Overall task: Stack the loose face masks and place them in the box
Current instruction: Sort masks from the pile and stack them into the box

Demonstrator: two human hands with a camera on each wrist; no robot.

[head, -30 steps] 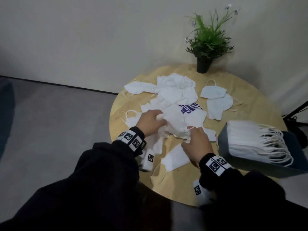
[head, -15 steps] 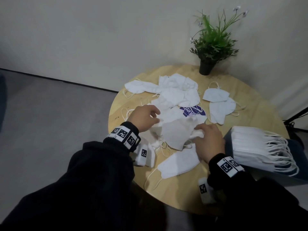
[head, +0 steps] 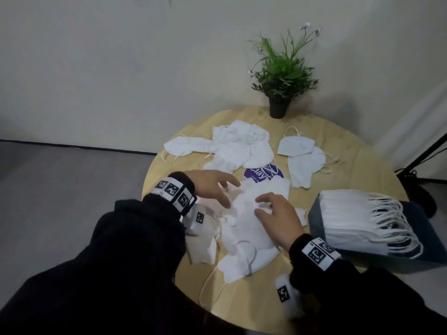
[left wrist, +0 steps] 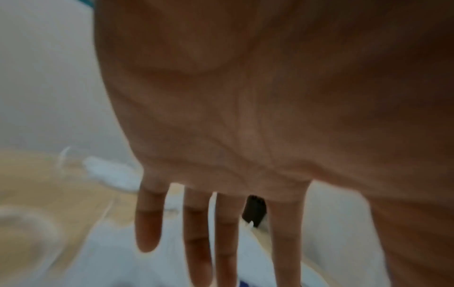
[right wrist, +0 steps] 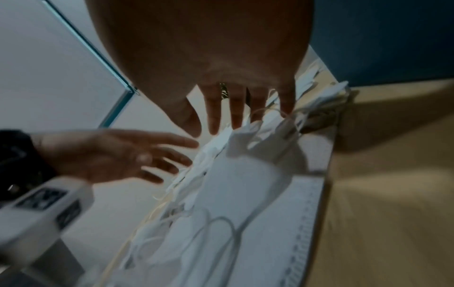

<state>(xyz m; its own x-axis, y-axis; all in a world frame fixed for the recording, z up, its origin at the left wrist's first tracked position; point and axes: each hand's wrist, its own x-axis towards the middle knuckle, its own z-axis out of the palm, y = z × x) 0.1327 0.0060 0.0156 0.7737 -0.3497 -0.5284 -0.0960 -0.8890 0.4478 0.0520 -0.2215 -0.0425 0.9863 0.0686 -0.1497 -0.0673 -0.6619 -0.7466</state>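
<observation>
While one box (head: pixel 314 221) waits, two hands (head: pixel 278 218) hover.

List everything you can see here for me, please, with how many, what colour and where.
Table: one, round, light wood.
Loose masks: many, exact count unclear, white, scattered across the table top.
Mask pile: one, white, near edge, under the hands.
Box: one, dark blue, at the table's right edge.
Stacked masks: one thick stack, white, inside the box.
Sticker: one, purple, round, table centre, partly covered.
Potted plant: one, green, black pot, far edge.
Wrist bands: two, white with black patterns.
Sleeves: two, black.
Left hand: fingers spread over the pile.
Right hand: fingers spread over the pile.
</observation>
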